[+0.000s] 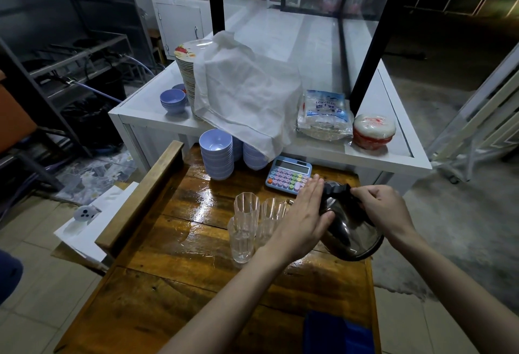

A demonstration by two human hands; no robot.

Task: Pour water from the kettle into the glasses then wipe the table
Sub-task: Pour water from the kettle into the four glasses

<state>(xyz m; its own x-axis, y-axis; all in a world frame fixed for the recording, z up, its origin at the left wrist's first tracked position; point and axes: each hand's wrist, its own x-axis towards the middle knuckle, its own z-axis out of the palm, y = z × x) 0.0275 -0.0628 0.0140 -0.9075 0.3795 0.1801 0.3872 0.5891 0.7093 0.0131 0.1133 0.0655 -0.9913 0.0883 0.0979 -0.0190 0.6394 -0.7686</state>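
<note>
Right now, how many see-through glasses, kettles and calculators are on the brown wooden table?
Clear ribbed drinking glasses: 4 (one partly hidden behind the left hand)
Dark metal kettle: 1
Blue calculator with pastel buttons: 1
Total: 6

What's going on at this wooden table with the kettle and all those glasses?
A person is tipping a dark metal kettle toward a cluster of clear glasses. The right hand grips the black handle on top, while the left hand lies flat against the kettle's side, fingers straight. The nearest glass seems to hold some water. The wooden table is wet beside the glasses, and a blue cloth lies at its near edge.
</note>
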